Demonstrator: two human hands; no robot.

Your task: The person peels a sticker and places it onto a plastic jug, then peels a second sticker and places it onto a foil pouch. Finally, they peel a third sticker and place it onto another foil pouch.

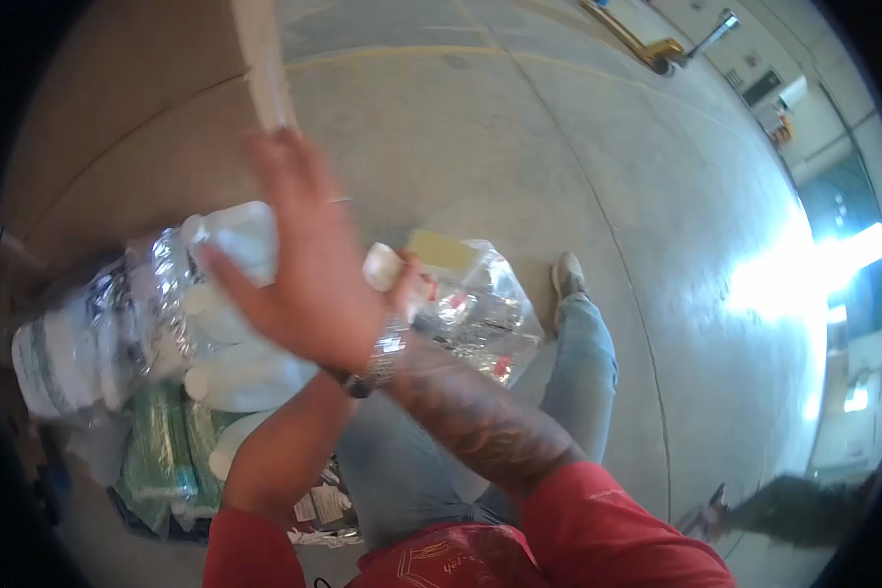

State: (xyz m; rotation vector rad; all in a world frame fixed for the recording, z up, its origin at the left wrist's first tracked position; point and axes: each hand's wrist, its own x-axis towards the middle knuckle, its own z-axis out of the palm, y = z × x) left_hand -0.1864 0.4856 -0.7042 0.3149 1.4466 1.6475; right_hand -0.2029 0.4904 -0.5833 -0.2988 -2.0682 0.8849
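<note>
My right hand point(309, 260), with a metal watch at its wrist, reaches across over my left forearm. Its fingers are stretched out, thumb apart, slightly blurred, and they overlap the lower end of the pale cardboard edge point(265, 88). Beneath that arm my left hand point(403, 286) shows only in part, fingers curled round a small white object point(382, 267) whose kind I cannot tell. Right beside it is a clear plastic bag point(500, 318) with silvery and red contents and a yellowish piece point(443, 251). White plastic jugs point(240, 377) lie just left of my hands.
Left of the jugs are shiny plastic-wrapped packs point(78, 343) and green bagged bundles point(159, 446). Grey concrete floor point(588, 147) stretches ahead. A yellow pallet jack point(657, 49) stands far off. At lower right, part of another person point(784, 510) shows.
</note>
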